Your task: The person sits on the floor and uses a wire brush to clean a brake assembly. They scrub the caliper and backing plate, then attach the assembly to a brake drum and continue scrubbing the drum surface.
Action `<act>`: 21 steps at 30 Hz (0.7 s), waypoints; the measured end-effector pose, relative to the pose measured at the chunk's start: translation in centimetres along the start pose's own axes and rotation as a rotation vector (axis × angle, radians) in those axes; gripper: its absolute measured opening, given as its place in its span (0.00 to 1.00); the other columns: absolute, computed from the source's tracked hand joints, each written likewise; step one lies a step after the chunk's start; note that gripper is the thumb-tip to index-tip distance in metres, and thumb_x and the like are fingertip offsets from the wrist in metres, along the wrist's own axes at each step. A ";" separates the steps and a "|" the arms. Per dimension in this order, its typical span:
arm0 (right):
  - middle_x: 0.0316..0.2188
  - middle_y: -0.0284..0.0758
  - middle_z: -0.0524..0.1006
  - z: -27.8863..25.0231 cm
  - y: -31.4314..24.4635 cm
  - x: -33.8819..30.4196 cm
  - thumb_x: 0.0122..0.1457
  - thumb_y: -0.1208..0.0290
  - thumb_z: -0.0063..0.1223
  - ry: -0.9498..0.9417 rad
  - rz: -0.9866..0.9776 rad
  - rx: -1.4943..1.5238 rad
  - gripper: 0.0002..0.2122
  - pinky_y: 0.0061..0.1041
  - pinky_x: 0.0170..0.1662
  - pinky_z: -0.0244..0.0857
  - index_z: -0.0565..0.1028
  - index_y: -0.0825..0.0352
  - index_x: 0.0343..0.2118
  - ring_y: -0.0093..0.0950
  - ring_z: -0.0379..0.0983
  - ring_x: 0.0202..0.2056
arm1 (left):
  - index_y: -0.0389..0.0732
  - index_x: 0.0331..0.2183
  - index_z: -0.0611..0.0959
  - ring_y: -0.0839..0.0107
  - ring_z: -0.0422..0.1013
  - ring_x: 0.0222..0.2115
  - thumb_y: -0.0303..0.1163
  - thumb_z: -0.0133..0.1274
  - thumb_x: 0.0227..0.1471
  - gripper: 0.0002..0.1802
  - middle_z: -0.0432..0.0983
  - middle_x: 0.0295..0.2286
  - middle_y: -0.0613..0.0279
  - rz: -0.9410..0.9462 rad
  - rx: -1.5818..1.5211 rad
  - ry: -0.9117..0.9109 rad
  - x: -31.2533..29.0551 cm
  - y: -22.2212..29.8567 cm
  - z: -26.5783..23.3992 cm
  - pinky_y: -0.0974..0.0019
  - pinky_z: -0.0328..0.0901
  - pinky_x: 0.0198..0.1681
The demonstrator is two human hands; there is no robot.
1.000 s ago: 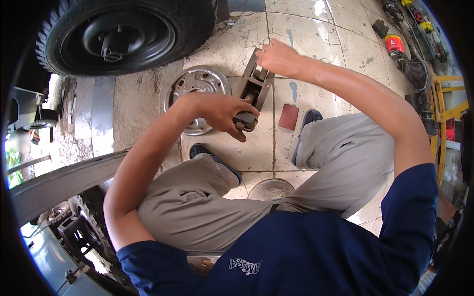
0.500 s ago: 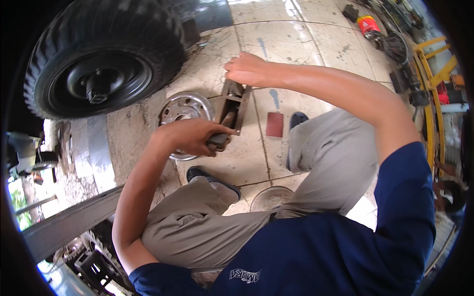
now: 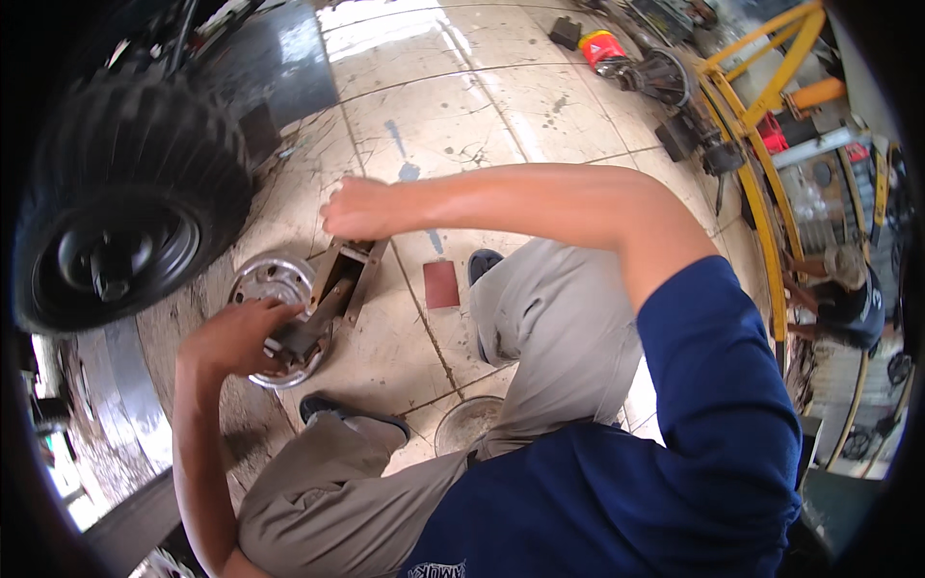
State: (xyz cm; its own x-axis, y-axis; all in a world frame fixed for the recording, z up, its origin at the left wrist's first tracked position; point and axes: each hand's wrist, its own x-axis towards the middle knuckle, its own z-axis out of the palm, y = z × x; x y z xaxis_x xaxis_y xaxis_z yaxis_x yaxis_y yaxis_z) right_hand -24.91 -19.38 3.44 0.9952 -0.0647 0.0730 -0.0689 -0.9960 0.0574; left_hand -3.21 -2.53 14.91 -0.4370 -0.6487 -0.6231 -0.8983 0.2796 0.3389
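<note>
A narrow, brownish metal frame (image 3: 369,286) with two side plates stands in front of me beside a silver wheel rim (image 3: 252,279) lying on the floor. A metal arm (image 3: 310,337) slants out between the plates toward the left, over part of the rim. My left hand (image 3: 236,337) grips the outer end of this arm, its thumb and fingers wrapped round it. At the frame's far end, my right hand (image 3: 362,208) is closed in a fist on the top; its fingertips are hidden.
A large black tire (image 3: 135,144) stands at the left. A reddish-brown flat sheet (image 3: 441,285) lies on the tiles near my right foot. A round metal pan (image 3: 467,424) sits between my legs. Yellow metal framework (image 3: 756,207), machine parts and another person (image 3: 848,299) are at the right.
The view has turned, so the scene sits farther left and lower. The arm in my left hand now reaches farther out from the frame. My right hand stays at the frame's far end.
</note>
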 end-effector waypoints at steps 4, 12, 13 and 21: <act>0.31 0.34 0.77 -2.9 -0.1 0.1 0.47 0.67 0.62 -0.060 0.095 0.177 0.08 0.37 0.40 0.71 0.76 0.60 0.30 0.36 0.77 0.38 | 0.42 0.59 0.69 0.51 0.69 0.52 0.38 0.71 0.35 0.49 0.72 0.49 0.47 0.109 -0.106 -0.009 0.6 -2.4 0.7 0.57 0.64 0.54; 0.34 0.31 0.77 -5.3 -1.2 1.4 0.50 0.69 0.62 -0.267 0.006 -0.060 0.09 0.32 0.44 0.64 0.77 0.62 0.35 0.32 0.75 0.41 | 0.51 0.63 0.65 0.57 0.68 0.54 0.24 0.68 0.36 0.52 0.69 0.54 0.52 -0.101 -0.199 -0.062 0.5 -2.4 1.6 0.61 0.63 0.57; 0.34 0.31 0.77 -4.4 -0.9 0.4 0.50 0.69 0.62 -0.310 0.033 -0.084 0.10 0.32 0.44 0.64 0.77 0.62 0.35 0.32 0.75 0.41 | 0.51 0.63 0.65 0.57 0.68 0.54 0.24 0.68 0.36 0.51 0.69 0.54 0.52 -0.082 -0.211 -0.051 0.9 -2.2 1.5 0.60 0.63 0.57; 0.36 0.33 0.77 -5.3 -0.3 0.1 0.49 0.75 0.59 -0.182 0.048 -0.007 0.07 0.37 0.44 0.66 0.78 0.63 0.33 0.33 0.76 0.42 | 0.51 0.62 0.66 0.59 0.70 0.53 0.28 0.70 0.37 0.50 0.71 0.54 0.54 -0.131 -0.177 -0.065 0.7 -1.5 1.0 0.60 0.64 0.56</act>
State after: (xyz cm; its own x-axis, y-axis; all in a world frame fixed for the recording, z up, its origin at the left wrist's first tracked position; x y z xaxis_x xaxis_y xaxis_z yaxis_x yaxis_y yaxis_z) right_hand -25.18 -18.73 8.70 0.9867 -0.1234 -0.1058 -0.1169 -0.9910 0.0654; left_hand -2.22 -2.63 13.26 -0.3240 -0.6230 -0.7119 -0.9282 0.0638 0.3666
